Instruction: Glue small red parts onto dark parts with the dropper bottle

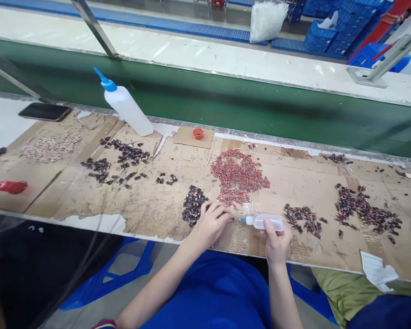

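Observation:
My right hand point(276, 240) grips a small clear squeeze bottle point(267, 222), held level with its thin blue tip pointing left. Just left of that tip is my left hand point(212, 222), its thumb and fingers drawn together over the cardboard. Something tiny and dark shows at its fingertips, too small to name. A heap of small black parts point(192, 204) lies against the left hand's far side. Beyond both hands spreads a pile of small red-and-dark parts point(238, 176). Right of the bottle lies a group of dark parts with red pieces point(303, 220).
A large white bottle with blue nozzle point(130, 109) stands at the back left. Also there are a phone point(44, 111), a red cap point(198, 133), a red object point(11, 187), pale parts point(51, 147) and a torn paper point(377, 269). A green wall point(226, 105) borders the bench. People sit at both sides.

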The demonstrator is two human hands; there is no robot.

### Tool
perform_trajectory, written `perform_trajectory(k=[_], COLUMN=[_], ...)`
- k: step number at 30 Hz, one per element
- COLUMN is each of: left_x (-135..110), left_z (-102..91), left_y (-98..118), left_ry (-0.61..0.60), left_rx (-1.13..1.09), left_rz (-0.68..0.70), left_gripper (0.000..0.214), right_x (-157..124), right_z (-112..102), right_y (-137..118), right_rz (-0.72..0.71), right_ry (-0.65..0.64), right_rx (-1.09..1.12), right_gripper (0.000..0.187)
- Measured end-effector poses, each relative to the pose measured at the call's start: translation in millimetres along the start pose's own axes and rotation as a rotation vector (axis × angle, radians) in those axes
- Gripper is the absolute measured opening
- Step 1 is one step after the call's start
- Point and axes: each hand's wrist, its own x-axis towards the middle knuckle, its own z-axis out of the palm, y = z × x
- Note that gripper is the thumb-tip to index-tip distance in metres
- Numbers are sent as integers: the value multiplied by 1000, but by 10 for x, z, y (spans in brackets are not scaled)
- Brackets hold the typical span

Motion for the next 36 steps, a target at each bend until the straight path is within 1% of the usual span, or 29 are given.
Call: perform_trajectory(k=[4, 7, 10, 12, 15, 18, 21, 25, 28, 32, 36], left_x=[1, -5, -20, -32, -43, -38, -23, -12, -13, -16, -23], left_z=[66, 96, 90, 77, 63, 61, 63, 67, 74, 93, 109], left_y=[-13, -13, -6, -5, -10, -10, -4, -4, -3, 7, 7], left_ry=[9, 7, 21, 19, 0, -15, 18, 71, 88, 86, 118], left_rx=[18, 48, 60, 44, -7, -29, -16, -22, -31, -24, -31], left_rz=[-10, -7, -31, -36, -43, -86, -104, -77, -79, -116, -121], left_gripper=[14, 18, 16, 18, 24, 24, 20, 17, 14, 12, 11], right_x=[-4, 3, 3, -2, -13, -18, -13, -1, 0, -8, -12], right_z=[41, 42, 61, 90, 138, 164, 166, 166, 168, 166, 156], right_y=[17, 9, -35, -82, -147, -172, -167, -158, -154, -152, -157], right_rz=[-3, 2, -21, -50, -79, -84, -87, -96, -105, -98, -96], right_ry=[84, 107, 110, 113, 84, 55, 49, 21, 13, 40, 80], right_rx=[37, 26, -54, -115, -192, -238, -265, -286, -297, -305, -293], right_gripper=[34, 35, 36, 36, 36, 35, 34, 34, 36, 39, 41])
